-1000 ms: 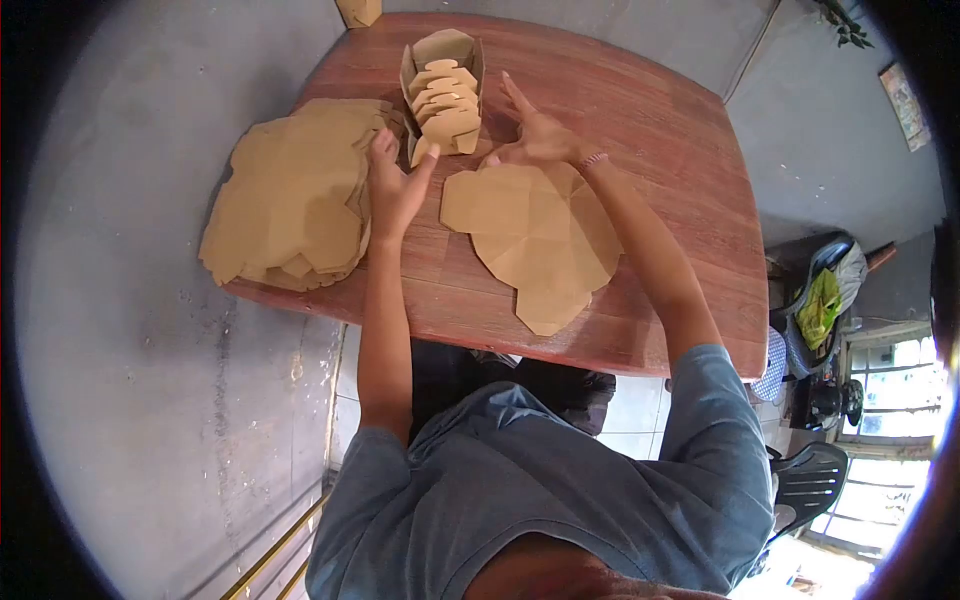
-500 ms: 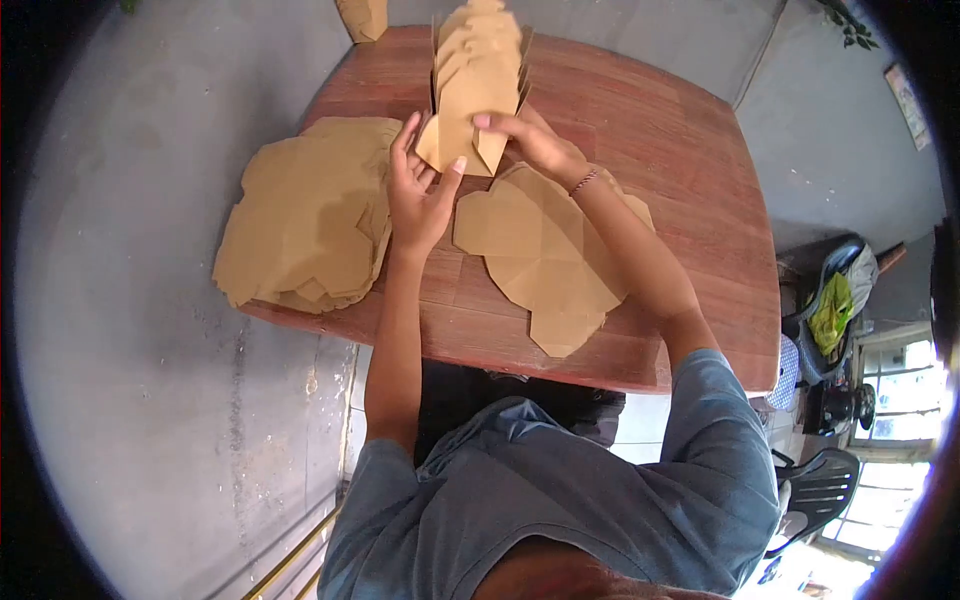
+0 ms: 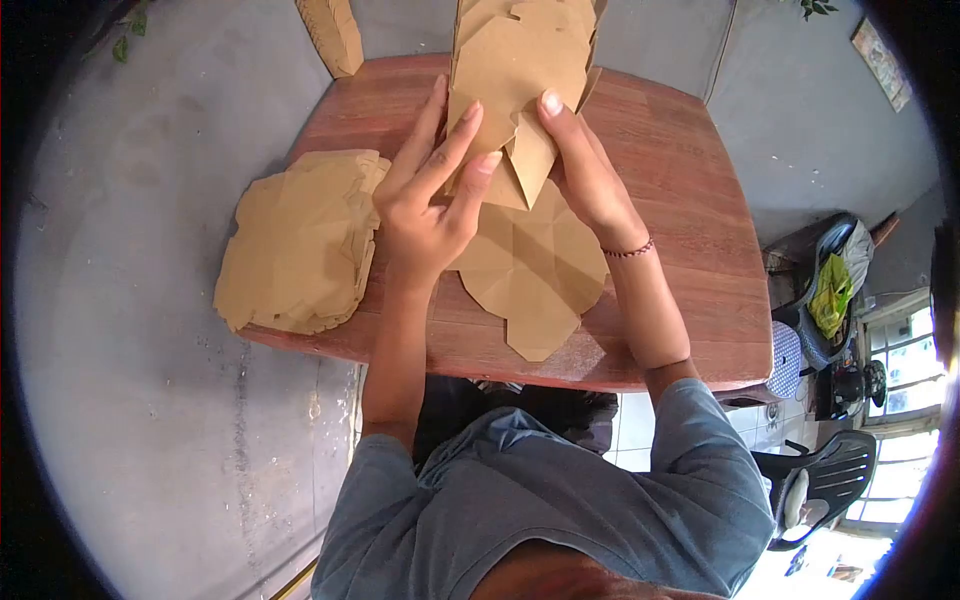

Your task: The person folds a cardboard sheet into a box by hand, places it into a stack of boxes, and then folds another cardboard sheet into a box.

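A folded cardboard box (image 3: 520,70) with overlapping flaps is held up between my hands at the top of the view, its upper end cut off by the frame. My left hand (image 3: 430,200) presses fingers and thumb against its left side and lower flap. On the right, my right hand (image 3: 590,170) grips the lower corner, thumb on the front face. Beneath the box, a flat creased cardboard sheet (image 3: 540,275) lies on the table, partly hidden. A stack of flat cardboard pieces (image 3: 295,240) sits at the table's left side.
The reddish wooden table (image 3: 690,240) stands against grey walls. Another cardboard piece (image 3: 335,35) is behind its far left corner. A black chair (image 3: 825,480) and a chair with a green bag (image 3: 830,295) are at the right.
Both hands have taken hold of the folded box, which stood on the table, and raised it closer to the camera. It now covers the top of the flat sheet.
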Demonstrator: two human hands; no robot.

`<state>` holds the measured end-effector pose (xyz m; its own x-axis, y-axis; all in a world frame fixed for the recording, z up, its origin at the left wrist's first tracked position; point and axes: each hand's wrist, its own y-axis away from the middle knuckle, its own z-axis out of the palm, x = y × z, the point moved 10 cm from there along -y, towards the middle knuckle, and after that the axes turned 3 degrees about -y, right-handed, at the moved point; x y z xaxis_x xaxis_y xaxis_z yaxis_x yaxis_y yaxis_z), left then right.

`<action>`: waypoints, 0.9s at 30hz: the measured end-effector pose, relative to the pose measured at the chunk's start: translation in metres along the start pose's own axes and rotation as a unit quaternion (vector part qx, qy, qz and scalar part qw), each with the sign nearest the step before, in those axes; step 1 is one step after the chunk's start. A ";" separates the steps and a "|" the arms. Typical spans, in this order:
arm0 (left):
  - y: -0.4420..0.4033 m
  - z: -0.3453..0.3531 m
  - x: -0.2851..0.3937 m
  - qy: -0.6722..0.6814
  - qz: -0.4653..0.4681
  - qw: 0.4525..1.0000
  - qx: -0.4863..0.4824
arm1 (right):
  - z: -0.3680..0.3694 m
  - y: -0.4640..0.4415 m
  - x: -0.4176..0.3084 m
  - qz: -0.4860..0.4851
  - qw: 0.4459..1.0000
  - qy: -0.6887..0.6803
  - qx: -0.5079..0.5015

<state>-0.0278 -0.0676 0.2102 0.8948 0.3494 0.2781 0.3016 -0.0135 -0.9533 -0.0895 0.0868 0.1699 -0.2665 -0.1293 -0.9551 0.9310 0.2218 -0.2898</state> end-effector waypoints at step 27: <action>-0.006 -0.011 0.060 -0.213 0.286 0.934 0.031 | -0.003 0.035 -0.060 -0.105 0.989 0.005 0.100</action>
<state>0.0277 -0.0573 0.2334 0.6869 0.6432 -0.3383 -0.2172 -0.2625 -0.9402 -0.0420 0.1051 0.2173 -0.4605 -0.1420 -0.8762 0.8856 -0.0055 -0.4645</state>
